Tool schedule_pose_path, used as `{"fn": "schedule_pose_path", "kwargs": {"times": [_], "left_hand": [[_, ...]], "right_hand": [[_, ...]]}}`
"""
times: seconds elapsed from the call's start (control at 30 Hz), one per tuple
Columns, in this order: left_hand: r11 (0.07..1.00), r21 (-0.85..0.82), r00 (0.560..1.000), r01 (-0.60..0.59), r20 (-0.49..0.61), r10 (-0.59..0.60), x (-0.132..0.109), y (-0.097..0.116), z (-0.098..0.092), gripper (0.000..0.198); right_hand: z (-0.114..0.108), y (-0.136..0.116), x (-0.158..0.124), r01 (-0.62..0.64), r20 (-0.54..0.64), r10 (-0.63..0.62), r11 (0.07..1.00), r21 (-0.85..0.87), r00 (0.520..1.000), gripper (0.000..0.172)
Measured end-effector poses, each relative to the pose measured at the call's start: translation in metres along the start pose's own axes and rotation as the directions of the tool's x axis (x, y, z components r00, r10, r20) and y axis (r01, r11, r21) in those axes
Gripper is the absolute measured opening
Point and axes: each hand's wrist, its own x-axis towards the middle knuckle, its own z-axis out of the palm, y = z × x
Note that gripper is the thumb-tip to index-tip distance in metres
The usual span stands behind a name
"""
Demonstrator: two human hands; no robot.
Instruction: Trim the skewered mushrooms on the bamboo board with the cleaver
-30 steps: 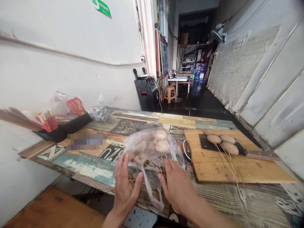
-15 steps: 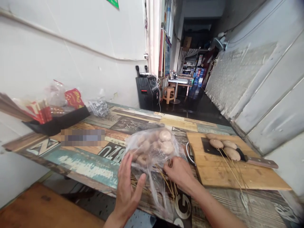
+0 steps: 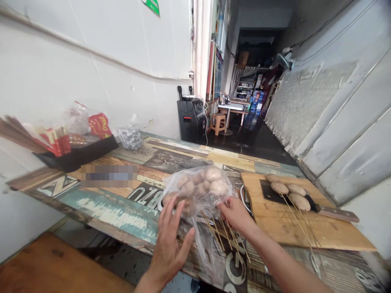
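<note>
A clear plastic bag (image 3: 198, 232) lies on the table, with several round, brown mushroom-like pieces (image 3: 218, 187) inside it. Thin wooden skewers (image 3: 233, 236) stick out of its near side. My left hand (image 3: 171, 240) is open at the bag's near left, fingers apart and fingertips against or just over the plastic. At the right side of the bag, my right hand (image 3: 235, 213) is closed, thumb and fingers pinching the plastic close to the skewers. Whether a skewer is also in that pinch is hidden.
On the right, a wooden cutting board (image 3: 275, 228) holds a knife (image 3: 336, 213) with several skewered brown pieces (image 3: 299, 201) on its blade. A black tray (image 3: 82, 156) with chopsticks and packets stands back left, near a bag of silvery packets (image 3: 131, 138). A wooden bench (image 3: 55, 264) is below left.
My right hand has shifted slightly right along the bag's edge, and the skewers now fan out further right. My left hand has moved a little right, still open. The view has shifted slightly.
</note>
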Motion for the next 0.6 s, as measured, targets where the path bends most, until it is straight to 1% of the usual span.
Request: {"fn": "schedule_pose_path", "kwargs": {"times": [0.1,0.17,0.23,0.33,0.4,0.5,0.57,0.6], "left_hand": [[1.0,0.004,1.0,-0.002,-0.006,0.002,0.0,-0.001,0.0,0.062],[1.0,0.012,1.0,-0.005,-0.012,0.006,0.001,-0.001,-0.001,0.063],[1.0,0.016,1.0,-0.02,-0.011,0.02,0.001,0.0,-0.001,0.064],[0.997,0.024,0.997,-0.072,0.019,0.071,0.001,0.001,-0.001,0.065],[0.993,0.042,0.993,-0.112,0.038,0.11,0.001,0.003,-0.001,0.065],[0.988,0.058,0.989,-0.147,0.026,0.145,0.0,0.003,0.0,0.068],[0.987,0.045,0.988,-0.153,0.01,0.152,0.0,0.002,0.0,0.07],[0.987,0.037,0.988,-0.157,0.004,0.157,0.0,0.002,0.0,0.071]], "right_hand": [[0.0,-0.007,-0.002,-0.155,0.098,0.135,0.958,0.239,0.986,0.024],[-0.001,-0.011,-0.003,-0.216,0.171,0.171,0.929,0.301,0.97,0.028],[-0.001,-0.015,-0.004,-0.255,0.218,0.188,0.904,0.343,0.958,0.031],[-0.003,-0.021,-0.01,-0.262,0.222,0.186,0.881,0.393,0.957,0.03],[-0.004,-0.025,-0.02,-0.26,0.229,0.172,0.857,0.445,0.958,0.028],[-0.003,-0.029,-0.044,-0.297,0.311,0.13,0.757,0.583,0.942,0.029],[-0.001,-0.027,-0.063,-0.33,0.362,0.106,0.69,0.644,0.926,0.033],[-0.001,-0.024,-0.073,-0.342,0.378,0.1,0.671,0.657,0.921,0.035]]}}
